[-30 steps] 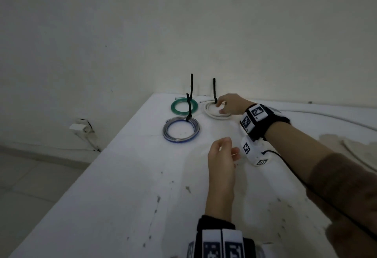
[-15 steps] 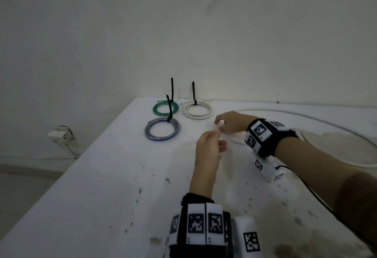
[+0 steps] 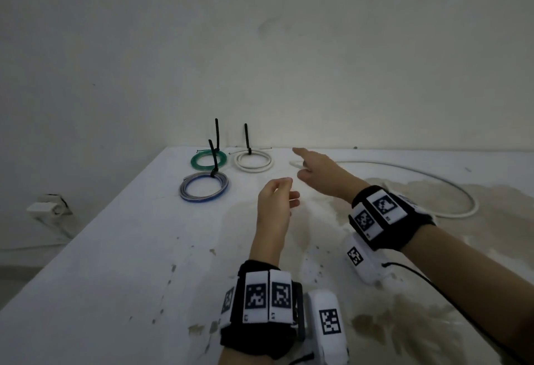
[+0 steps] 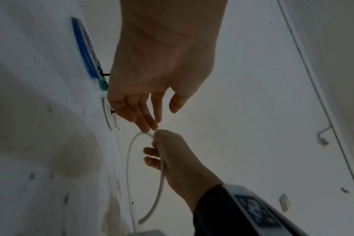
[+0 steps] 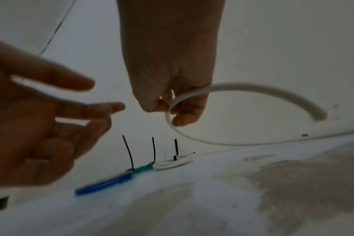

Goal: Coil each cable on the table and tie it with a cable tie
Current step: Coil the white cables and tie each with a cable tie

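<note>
Above mid-table, with cable (image 5: 253, 84) pinched near its end in right hand (image 5: 168, 71) and left hand (image 5: 36, 121) slack and empty beside it: take loop in left, wind even turns sized like tied coils (image 3: 202, 198) far left.

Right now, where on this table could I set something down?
Bare: the near-left table, from the blue coil to the near edge, left of the left hand. Crowded: the far corner with green coil and white coil; the right, where the loose white cable arcs.
</note>
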